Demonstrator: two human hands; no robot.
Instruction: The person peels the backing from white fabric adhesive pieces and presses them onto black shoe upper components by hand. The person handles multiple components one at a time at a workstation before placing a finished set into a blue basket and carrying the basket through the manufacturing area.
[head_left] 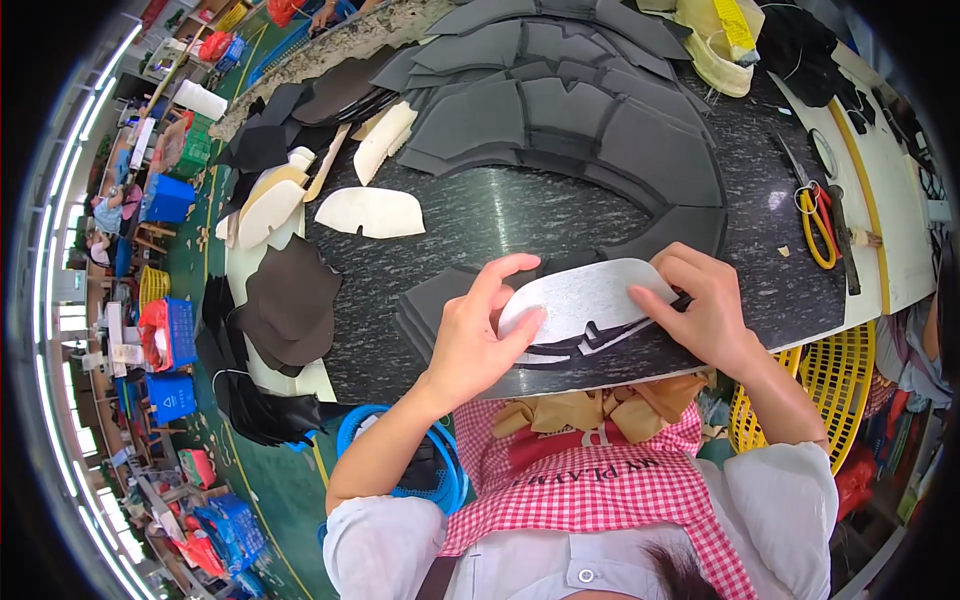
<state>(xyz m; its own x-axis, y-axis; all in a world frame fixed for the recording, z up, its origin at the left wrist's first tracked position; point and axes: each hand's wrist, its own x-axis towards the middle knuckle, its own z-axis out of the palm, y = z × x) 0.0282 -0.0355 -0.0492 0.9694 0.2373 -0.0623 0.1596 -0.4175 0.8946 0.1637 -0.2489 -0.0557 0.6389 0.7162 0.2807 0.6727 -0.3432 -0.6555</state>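
Between my two hands, near the front edge of the table, is a whitish curved stiffener piece (585, 292) with a notch in its lower edge. Black material shows along that lower edge. My left hand (482, 325) pinches the piece's left end, thumb on top. At the other end, my right hand (700, 305) grips it between thumb and fingers. Dark grey padded pieces (430, 305) lie beside and under my left hand. Beyond my hands, overlapping dark grey foam panels (570, 130) are spread in an arc. A loose cream stiffener (372, 212) rests to the left.
Yellow-handled scissors (818, 228) lie on the right of the dark tabletop (480, 215). Brown cut pieces (290, 305) and more cream pieces (275, 205) are stacked at left. Below the table's edge stand a yellow basket (830, 385) and a blue basket (440, 465).
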